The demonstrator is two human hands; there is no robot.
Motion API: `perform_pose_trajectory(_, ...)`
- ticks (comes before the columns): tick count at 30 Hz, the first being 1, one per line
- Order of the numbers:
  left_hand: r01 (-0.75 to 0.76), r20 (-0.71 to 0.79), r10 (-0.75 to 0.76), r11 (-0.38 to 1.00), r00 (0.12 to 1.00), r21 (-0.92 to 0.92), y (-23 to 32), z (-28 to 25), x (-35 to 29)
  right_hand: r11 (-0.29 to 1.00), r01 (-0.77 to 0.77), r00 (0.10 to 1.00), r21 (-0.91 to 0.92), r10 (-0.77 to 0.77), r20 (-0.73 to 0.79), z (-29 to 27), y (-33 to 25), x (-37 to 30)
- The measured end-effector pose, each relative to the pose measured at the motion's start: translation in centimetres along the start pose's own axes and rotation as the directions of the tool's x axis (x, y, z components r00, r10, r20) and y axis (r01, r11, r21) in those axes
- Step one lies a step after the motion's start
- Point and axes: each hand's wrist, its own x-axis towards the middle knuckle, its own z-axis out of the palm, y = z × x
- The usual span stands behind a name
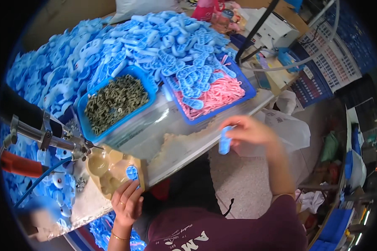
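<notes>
1. Left hand: fingers curled, fingertips pressing a small blue part seated in a tan jig at the near edge of the tabletop.
2. Right hand: closed in a pinch on a second blue piece, held off the tabletop edge, over the floor, well apart from the jig.
3. A metal tool on a clamp reaches in from the left; its tip sits just above the jig's upper edge. A blue hose runs beneath it.
4. Beyond the jig, a blue tray holds dark green small parts.
5. To the right of it, a second tray holds pink pieces with blue pieces lying over them.
6. Farthest back, a heap of blue pieces covers the tabletop behind both trays and spills down its left side.
</notes>
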Motion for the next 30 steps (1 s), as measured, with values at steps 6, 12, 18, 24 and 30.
perform_pose_trajectory(6,0.02,0.11,-0.014,0.998,0.994,-0.052,0.5,0.5,1.5,0.964,-0.105,0.642,-0.243,-0.121,-0.757,-23.4,0.7,-8.3)
perform_pose_trajectory(12,0.008,0.13,-0.001,0.999,0.992,-0.052,0.7,0.9,2.1,0.983,0.037,-0.006,-0.177,-0.177,-0.984,-34.4,-1.8,-7.3)
perform_pose_trajectory(18,0.022,0.141,-0.024,1.0,0.99,0.019,0.9,0.1,1.8,0.876,-0.439,0.68,-0.201,0.178,-0.711,-24.8,-2.1,-2.4)
perform_pose_trajectory(24,0.007,0.163,-0.01,1.0,0.987,0.023,0.1,0.7,2.9,0.751,0.049,0.994,-0.658,-0.101,-0.041,-6.1,-6.9,5.8)
perform_pose_trajectory(30,-0.012,0.153,0.015,1.0,0.988,-0.022,0.8,1.1,3.4,0.394,0.284,0.668,-0.874,-0.735,-0.114,-0.8,-6.9,17.5)
